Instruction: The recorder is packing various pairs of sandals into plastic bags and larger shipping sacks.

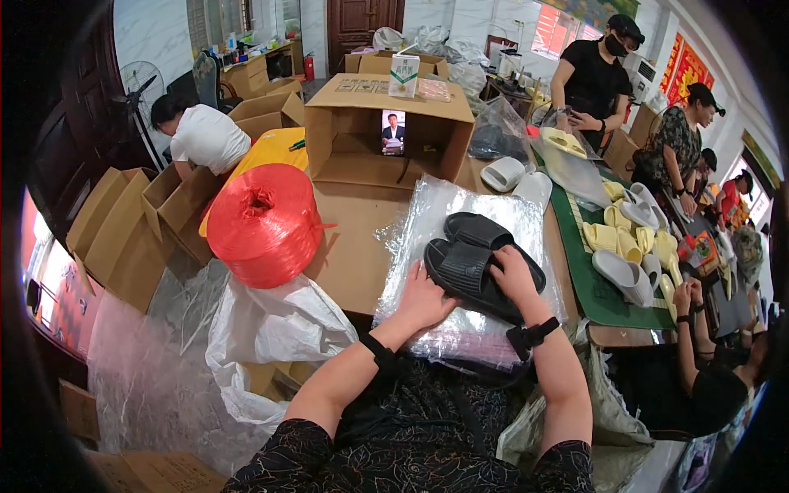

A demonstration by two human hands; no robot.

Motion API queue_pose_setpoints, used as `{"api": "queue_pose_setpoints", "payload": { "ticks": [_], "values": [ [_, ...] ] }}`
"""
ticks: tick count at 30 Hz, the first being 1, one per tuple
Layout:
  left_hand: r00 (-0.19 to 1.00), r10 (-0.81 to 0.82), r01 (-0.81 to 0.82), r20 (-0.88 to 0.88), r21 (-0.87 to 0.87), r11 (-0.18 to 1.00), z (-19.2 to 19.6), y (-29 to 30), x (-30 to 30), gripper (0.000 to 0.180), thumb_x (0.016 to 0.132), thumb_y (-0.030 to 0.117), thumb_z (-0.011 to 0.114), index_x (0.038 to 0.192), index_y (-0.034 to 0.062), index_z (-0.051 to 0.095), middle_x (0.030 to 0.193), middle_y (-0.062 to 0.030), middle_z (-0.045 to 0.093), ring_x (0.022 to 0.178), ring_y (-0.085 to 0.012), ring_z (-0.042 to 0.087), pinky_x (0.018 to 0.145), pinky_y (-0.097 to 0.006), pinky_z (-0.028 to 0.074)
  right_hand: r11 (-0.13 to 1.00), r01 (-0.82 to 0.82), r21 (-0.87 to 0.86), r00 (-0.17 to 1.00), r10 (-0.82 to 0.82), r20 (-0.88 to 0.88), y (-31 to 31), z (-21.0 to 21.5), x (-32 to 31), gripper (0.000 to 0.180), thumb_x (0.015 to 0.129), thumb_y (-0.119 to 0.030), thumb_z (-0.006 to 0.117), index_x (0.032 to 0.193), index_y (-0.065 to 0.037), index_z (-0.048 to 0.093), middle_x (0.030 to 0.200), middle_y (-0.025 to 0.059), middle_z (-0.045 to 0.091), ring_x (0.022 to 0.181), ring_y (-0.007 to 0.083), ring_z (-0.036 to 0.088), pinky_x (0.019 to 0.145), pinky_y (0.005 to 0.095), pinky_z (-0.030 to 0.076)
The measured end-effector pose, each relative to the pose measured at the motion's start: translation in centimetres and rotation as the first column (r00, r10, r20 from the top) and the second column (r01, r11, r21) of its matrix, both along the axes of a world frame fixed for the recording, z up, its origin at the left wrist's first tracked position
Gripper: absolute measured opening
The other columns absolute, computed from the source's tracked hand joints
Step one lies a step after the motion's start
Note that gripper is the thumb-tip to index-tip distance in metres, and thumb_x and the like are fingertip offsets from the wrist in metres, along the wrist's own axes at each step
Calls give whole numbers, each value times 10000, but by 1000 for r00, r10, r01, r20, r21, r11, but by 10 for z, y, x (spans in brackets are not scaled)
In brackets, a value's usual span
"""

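A pair of black slippers lies overlapped on a stack of clear plastic bags in front of me. My left hand cups the near left side of the front slipper, its thumb by the sole's edge. Some of its fingertips are hidden against the slipper. My right hand grips the same slipper from the right, fingers curled in at its opening. Beyond the bags, one white slipper and another pale slipper sit on the table.
A big red twine roll stands left, above a white woven sack. An open cardboard box with a lit phone inside faces me. Rightward, yellow and grey slippers cover a green mat. Several people work nearby.
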State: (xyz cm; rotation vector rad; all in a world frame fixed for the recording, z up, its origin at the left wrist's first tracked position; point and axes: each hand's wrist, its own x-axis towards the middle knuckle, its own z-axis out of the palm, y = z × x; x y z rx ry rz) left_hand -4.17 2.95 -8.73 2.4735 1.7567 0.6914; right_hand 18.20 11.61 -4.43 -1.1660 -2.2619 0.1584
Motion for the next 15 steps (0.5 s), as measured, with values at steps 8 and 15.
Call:
{"api": "queue_pose_setpoints", "payload": {
  "ticks": [8,15],
  "values": [
    [999,36,-37,3,115,993,-17,4,-2,651,894,511,523,1359,55,547,1491,-224,394,1415,-426,280,1187,-544,143,962,272,32,960,-269,-83,-29,37,-6,136,820,-96,598,839,30,548,929,228,555,895,461,565,781,521,469],
    [998,-8,9,-55,23,1000,-6,2,0,625,871,432,557,1385,79,526,1425,-192,494,1387,-412,336,1185,-534,160,975,18,-222,961,45,272,-52,23,-1,417,877,-330,667,1048,43,596,1031,248,583,943,437,594,866,489,484]
  ]
}}
